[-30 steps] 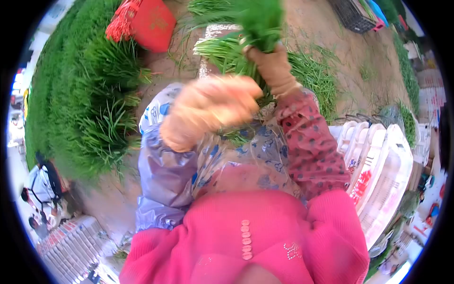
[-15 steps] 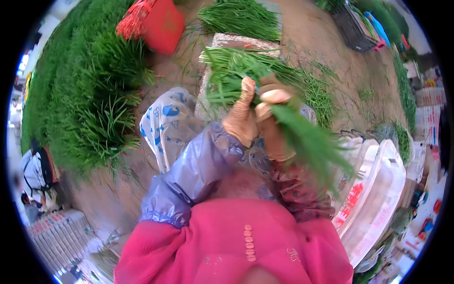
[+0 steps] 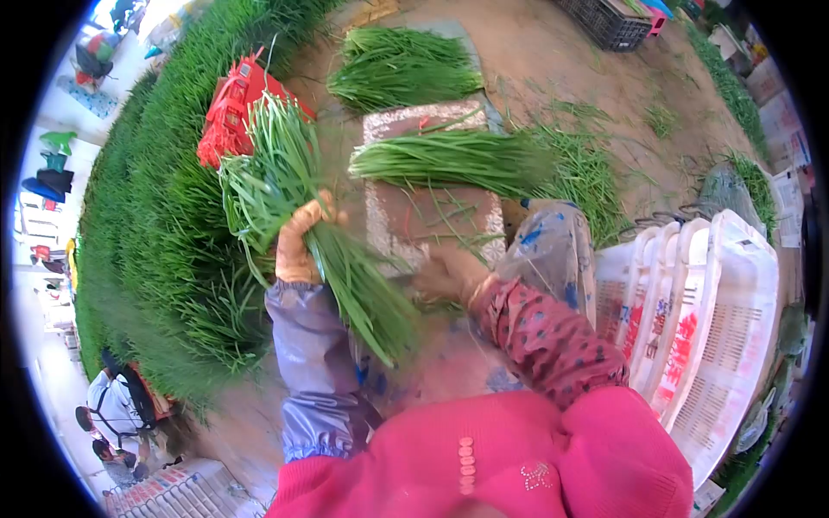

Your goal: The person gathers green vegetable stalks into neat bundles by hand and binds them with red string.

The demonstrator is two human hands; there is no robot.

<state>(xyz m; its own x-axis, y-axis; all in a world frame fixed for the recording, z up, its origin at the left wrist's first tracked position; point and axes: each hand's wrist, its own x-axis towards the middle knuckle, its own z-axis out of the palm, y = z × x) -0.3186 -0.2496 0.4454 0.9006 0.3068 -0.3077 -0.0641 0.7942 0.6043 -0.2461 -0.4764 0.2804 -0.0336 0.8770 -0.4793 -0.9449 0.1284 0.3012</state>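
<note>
Half a second ago both hands met over the board (image 3: 386, 216); now they are apart. The left hand (image 3: 302, 237) is to the left of the board, its fingers closed around the green bunch (image 3: 356, 281), which before pointed to the right. The right hand (image 3: 451, 272) is at the near edge of the board, blurred; I cannot tell if its fingers hold something. The bunch is of long, thin, flexible leaves, spreading at both ends. The board is flat, brown, with mottled white border, and carries a smoother green pile (image 3: 445, 161). Right of it stand white plastic crates (image 3: 734, 319) with perforated walls.
</note>
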